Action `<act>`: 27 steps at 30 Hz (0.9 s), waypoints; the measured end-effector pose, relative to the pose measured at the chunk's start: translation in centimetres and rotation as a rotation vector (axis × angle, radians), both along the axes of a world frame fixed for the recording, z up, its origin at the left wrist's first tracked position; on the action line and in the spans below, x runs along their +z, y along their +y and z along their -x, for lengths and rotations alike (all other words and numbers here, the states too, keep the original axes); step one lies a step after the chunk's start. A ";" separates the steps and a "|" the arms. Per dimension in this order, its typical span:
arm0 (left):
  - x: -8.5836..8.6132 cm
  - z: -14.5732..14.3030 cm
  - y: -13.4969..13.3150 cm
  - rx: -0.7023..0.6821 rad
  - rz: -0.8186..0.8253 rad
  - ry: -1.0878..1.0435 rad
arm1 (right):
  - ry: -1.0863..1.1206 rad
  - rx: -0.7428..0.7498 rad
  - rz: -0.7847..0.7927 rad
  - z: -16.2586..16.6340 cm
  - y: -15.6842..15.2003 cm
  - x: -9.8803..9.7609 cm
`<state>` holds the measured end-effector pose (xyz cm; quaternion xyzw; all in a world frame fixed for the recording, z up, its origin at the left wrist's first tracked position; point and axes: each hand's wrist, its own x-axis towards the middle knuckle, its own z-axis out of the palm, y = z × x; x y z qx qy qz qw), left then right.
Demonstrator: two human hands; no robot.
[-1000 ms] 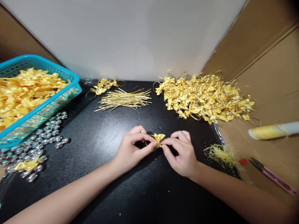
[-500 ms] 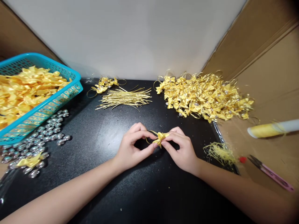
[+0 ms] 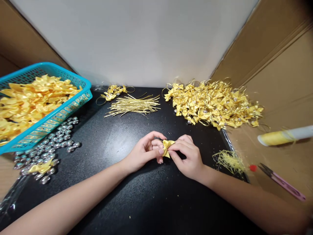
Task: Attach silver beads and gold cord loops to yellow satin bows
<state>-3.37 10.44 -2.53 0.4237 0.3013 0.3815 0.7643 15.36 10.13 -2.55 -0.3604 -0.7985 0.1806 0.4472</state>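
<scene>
At the middle of the table point(image 3: 117, 137), the two hands had drawn closer than a second before. The left hand point(image 3: 143, 152) had curled its fingers in, their tips pressed against the bow point(image 3: 167, 147), and the right hand point(image 3: 188, 157) kept thumb and forefinger pinched together on the bow's right wing. The bow, held just above the table between both hands, had turned more upright, and the gold loop seen on its left earlier was now hidden behind the left fingers. By this the bow seemed still in work, not laid with the pile point(image 3: 215, 105) at the far right corner. The ties point(image 3: 133, 105) lay along the far edge, and the basket point(image 3: 61, 115) and beads point(image 3: 50, 147) sat at the left edge.
</scene>
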 end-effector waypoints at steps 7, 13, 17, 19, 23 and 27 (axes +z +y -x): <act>-0.3 0.5 0.6 -0.054 0.032 -0.050 | -0.032 -0.026 -0.008 0.1 0.0 0.0; -0.4 0.4 0.4 -0.002 -0.053 -0.063 | -0.026 -0.024 -0.014 0.1 0.1 -0.1; -0.5 0.5 0.4 0.019 -0.059 -0.056 | -0.012 -0.015 0.003 0.2 0.1 -0.2; -0.6 0.4 0.4 0.028 -0.053 -0.059 | -0.010 -0.010 0.009 0.1 0.1 -0.2; -0.9 0.4 0.4 0.049 -0.051 -0.074 | 0.003 -0.001 0.028 0.0 0.1 -0.1; -0.9 0.3 0.4 0.047 -0.032 -0.086 | 0.029 0.000 0.055 0.0 0.2 0.0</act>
